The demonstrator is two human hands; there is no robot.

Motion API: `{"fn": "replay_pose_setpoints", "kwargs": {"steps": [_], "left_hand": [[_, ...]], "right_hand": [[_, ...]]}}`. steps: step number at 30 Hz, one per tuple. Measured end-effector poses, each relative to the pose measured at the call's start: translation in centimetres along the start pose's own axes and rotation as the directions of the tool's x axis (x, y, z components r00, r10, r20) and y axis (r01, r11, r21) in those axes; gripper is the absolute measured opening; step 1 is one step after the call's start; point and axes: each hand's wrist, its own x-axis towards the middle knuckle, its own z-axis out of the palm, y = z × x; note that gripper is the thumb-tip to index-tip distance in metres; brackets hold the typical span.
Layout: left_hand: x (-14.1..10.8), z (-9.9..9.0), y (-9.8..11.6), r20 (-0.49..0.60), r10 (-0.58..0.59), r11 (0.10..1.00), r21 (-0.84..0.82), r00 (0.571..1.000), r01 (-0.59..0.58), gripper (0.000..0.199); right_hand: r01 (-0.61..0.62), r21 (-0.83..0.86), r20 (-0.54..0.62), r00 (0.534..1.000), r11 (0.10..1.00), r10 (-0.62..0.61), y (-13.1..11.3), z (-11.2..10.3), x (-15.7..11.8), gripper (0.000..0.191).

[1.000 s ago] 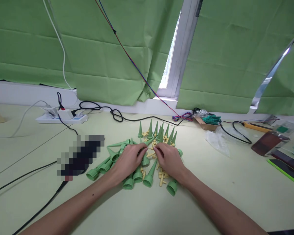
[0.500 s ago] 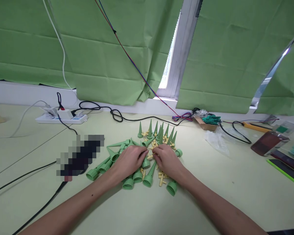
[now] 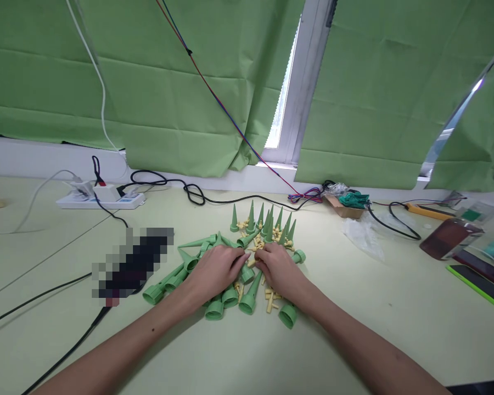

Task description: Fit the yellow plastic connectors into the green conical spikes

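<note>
My left hand (image 3: 220, 271) is closed, palm down, over a heap of hollow green plastic spikes (image 3: 175, 281). One green spike (image 3: 247, 274) shows its wide end just under its fingertips. Close beside it on the right, my right hand (image 3: 279, 267) is also closed, its fingertips pinched near a small yellow plastic fitting (image 3: 251, 263). What either hand grips is hidden by the fingers. Behind the hands, several green spikes (image 3: 269, 225) stand point up among loose yellow fittings (image 3: 243, 224). More yellow T-shaped fittings (image 3: 270, 300) and a green spike (image 3: 288, 315) lie under and before my right wrist.
A blurred-out dark object (image 3: 138, 266) with a cable lies at left. A white power strip (image 3: 101, 200) and black cable (image 3: 239, 200) run along the back. At right are a small cardboard box (image 3: 346, 210), clear plastic bag (image 3: 364, 238), reddish bottle (image 3: 448, 238) and green-edged phone (image 3: 481, 288).
The view has shifted slightly. My left fingertips and the green spike under them have edged a little to the right, closer to my right hand. The other spikes lie as before.
</note>
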Motion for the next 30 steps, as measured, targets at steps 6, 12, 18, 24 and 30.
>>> {"fn": "replay_pose_setpoints", "kwargs": {"steps": [6,12,18,24,30], "left_hand": [[0.0,0.06,-0.02,0.0,0.011,1.0,0.013,1.0,-0.011,0.043],[0.03,0.08,-0.14,0.011,0.006,1.0,0.017,1.0,-0.006,0.043],[0.03,0.06,-0.05,0.017,-0.011,1.0,-0.005,1.0,0.011,0.04],[-0.05,-0.02,0.06,-0.022,-0.01,1.0,-0.005,1.0,0.01,0.038],[-0.2,-0.23,0.4,-0.153,0.01,0.994,-0.103,0.988,-0.026,0.033]], "right_hand": [[-0.011,-0.014,-0.018,1.0,1.0,0.011,-0.06,0.13,-0.07,0.012],[-0.024,0.004,-0.041,0.999,1.0,0.024,-0.34,-0.14,-0.05,0.012],[-0.03,0.039,-0.085,0.996,0.999,0.033,-0.45,-0.41,-0.04,0.013],[-0.026,0.104,-0.137,0.99,0.994,0.041,-0.51,-0.53,-0.15,0.012],[0.033,0.23,-0.277,0.96,0.973,0.033,-0.71,-0.65,-0.04,0.019]]}}
